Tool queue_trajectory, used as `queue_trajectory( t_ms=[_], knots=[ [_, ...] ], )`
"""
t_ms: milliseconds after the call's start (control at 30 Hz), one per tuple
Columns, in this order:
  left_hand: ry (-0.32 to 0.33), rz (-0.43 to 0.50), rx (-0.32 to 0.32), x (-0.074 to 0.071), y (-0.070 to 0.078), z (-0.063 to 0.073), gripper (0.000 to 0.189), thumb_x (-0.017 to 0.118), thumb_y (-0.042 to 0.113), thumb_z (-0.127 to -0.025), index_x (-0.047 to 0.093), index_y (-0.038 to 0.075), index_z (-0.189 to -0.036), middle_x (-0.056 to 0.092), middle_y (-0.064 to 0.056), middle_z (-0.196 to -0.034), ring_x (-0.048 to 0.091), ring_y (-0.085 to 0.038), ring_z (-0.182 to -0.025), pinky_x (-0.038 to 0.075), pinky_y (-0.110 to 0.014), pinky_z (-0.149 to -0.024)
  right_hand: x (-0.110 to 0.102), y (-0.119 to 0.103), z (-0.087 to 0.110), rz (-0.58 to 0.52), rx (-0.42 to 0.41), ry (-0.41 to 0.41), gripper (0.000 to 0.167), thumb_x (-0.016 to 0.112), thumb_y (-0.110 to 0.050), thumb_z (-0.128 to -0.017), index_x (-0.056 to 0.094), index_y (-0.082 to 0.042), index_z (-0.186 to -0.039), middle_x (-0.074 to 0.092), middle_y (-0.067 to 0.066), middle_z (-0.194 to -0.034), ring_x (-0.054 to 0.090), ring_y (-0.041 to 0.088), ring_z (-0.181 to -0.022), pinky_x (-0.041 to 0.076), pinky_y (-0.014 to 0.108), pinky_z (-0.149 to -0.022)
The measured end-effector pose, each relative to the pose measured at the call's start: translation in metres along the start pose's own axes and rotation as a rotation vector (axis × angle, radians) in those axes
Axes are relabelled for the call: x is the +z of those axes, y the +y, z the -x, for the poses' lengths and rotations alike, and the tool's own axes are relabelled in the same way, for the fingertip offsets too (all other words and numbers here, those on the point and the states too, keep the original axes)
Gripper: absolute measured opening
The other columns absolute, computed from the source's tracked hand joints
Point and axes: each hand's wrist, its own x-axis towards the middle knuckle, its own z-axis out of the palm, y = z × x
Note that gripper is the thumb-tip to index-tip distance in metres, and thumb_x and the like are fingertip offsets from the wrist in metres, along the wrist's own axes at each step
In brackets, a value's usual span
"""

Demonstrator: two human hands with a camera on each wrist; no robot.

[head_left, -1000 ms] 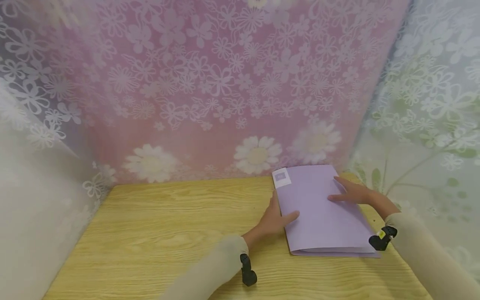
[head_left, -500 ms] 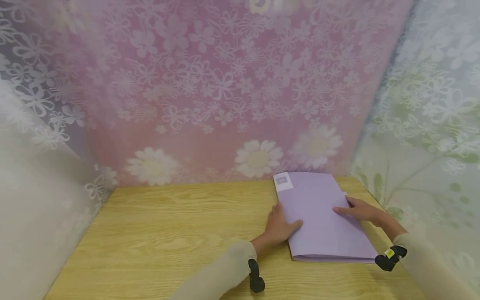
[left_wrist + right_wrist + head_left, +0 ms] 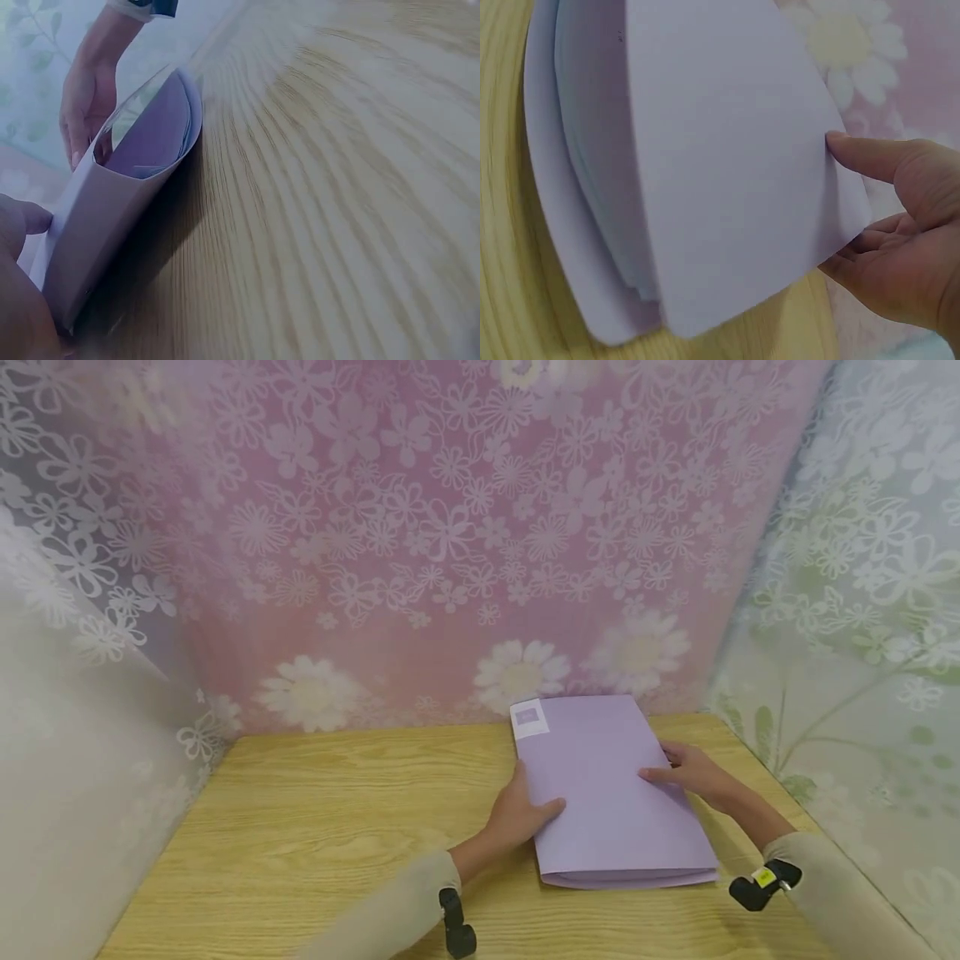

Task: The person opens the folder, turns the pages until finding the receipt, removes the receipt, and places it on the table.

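Note:
A lavender file folder [image 3: 600, 793] with a white label at its far left corner lies over the wooden table, spine to the left. My left hand [image 3: 516, 817] grips the spine side, thumb on the cover and fingers down along the edge. On the opposite side, my right hand [image 3: 697, 777] holds the free edge, thumb on top and fingers underneath. The right wrist view shows the cover [image 3: 727, 165] parted from the back, with a stack of pale sheets [image 3: 600, 180] between. From the left wrist, the folder's end [image 3: 150, 127] gapes open, its spine side tilted off the wood.
The wood-grain table [image 3: 337, 827] spreads to the left and in front of the folder. A pink flowered backdrop [image 3: 420, 568] rises at its back edge, with pale sheeting [image 3: 862, 693] at the right and more at the left.
Both hands have carried the folder leftward over the last half second. Earlier, the right hand came down from the far right part of the cover to grip the edge.

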Motion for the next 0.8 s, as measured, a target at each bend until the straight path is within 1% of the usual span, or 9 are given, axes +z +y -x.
queue_trajectory(
  t_ms=[100,167,267,367,467,600,667,733,800],
  knots=[
    [0.016,-0.006,-0.007,-0.023,-0.007,0.008,0.103,0.074,0.038,-0.093,0.010,-0.006,-0.161,0.026,-0.025,-0.166,0.034,-0.039,-0.151,0.034,-0.051,-0.122,0.017,-0.016,-0.007,-0.022,-0.026,0.015,0.089,0.072,-0.031,-0.096,0.023,0.013,-0.156,0.038,0.039,-0.153,0.047,0.050,-0.137,0.051,0.051,-0.103],
    [0.028,-0.010,-0.006,-0.039,-0.013,0.014,0.102,0.074,0.036,-0.093,0.011,-0.006,-0.161,0.025,-0.025,-0.166,0.033,-0.040,-0.151,0.034,-0.053,-0.121,0.029,-0.028,-0.011,-0.037,-0.043,0.024,0.090,0.074,-0.030,-0.095,0.024,0.012,-0.156,0.038,0.038,-0.154,0.047,0.050,-0.138,0.051,0.051,-0.104],
    [0.044,-0.024,-0.002,-0.067,-0.023,0.022,0.101,0.074,0.036,-0.092,0.013,-0.007,-0.160,0.025,-0.026,-0.165,0.033,-0.042,-0.151,0.034,-0.053,-0.121,0.050,-0.048,-0.017,-0.071,-0.069,0.042,0.092,0.077,-0.027,-0.093,0.023,0.011,-0.157,0.035,0.037,-0.156,0.041,0.052,-0.142,0.048,0.056,-0.109],
    [0.048,-0.032,0.002,-0.093,-0.034,0.031,0.100,0.075,0.034,-0.092,0.013,-0.007,-0.160,0.023,-0.027,-0.166,0.031,-0.042,-0.151,0.035,-0.052,-0.120,0.072,-0.067,-0.023,-0.112,-0.112,0.070,0.094,0.078,-0.024,-0.092,0.020,0.009,-0.158,0.033,0.036,-0.158,0.039,0.052,-0.144,0.046,0.059,-0.110],
    [0.057,-0.032,-0.002,-0.117,-0.045,0.040,0.101,0.075,0.033,-0.093,0.012,-0.006,-0.161,0.020,-0.025,-0.167,0.031,-0.040,-0.152,0.036,-0.050,-0.119,0.094,-0.081,-0.031,-0.160,-0.172,0.098,0.096,0.078,-0.021,-0.091,0.018,0.009,-0.159,0.032,0.034,-0.159,0.039,0.051,-0.144,0.046,0.059,-0.110],
    [0.071,-0.043,-0.010,-0.142,-0.057,0.049,0.100,0.076,0.030,-0.093,0.012,-0.006,-0.161,0.018,-0.024,-0.168,0.032,-0.038,-0.151,0.038,-0.049,-0.118,0.120,-0.087,-0.041,-0.188,-0.224,0.085,0.098,0.079,-0.021,-0.091,0.015,0.009,-0.159,0.032,0.033,-0.160,0.043,0.050,-0.142,0.051,0.055,-0.106],
    [0.068,-0.056,-0.017,-0.153,-0.061,0.054,0.100,0.076,0.030,-0.092,0.012,-0.006,-0.160,0.018,-0.024,-0.168,0.032,-0.038,-0.151,0.037,-0.049,-0.118,0.132,-0.088,-0.046,-0.193,-0.218,0.064,0.100,0.080,-0.023,-0.090,0.016,0.006,-0.160,0.034,0.031,-0.160,0.046,0.049,-0.141,0.054,0.052,-0.103],
    [0.052,-0.062,-0.025,-0.161,-0.066,0.057,0.100,0.077,0.029,-0.092,0.012,-0.007,-0.160,0.018,-0.025,-0.168,0.030,-0.038,-0.152,0.037,-0.050,-0.119,0.142,-0.086,-0.049,-0.180,-0.210,0.042,0.102,0.081,-0.025,-0.089,0.016,0.005,-0.161,0.033,0.030,-0.161,0.047,0.048,-0.140,0.055,0.050,-0.102],
    [0.040,-0.072,-0.036,-0.168,-0.071,0.060,0.100,0.078,0.028,-0.092,0.013,-0.008,-0.160,0.017,-0.025,-0.167,0.028,-0.038,-0.152,0.036,-0.050,-0.119,0.151,-0.085,-0.051,-0.141,-0.220,0.019,0.102,0.081,-0.025,-0.089,0.016,0.006,-0.160,0.031,0.030,-0.162,0.044,0.049,-0.142,0.052,0.051,-0.105]
  ],
)
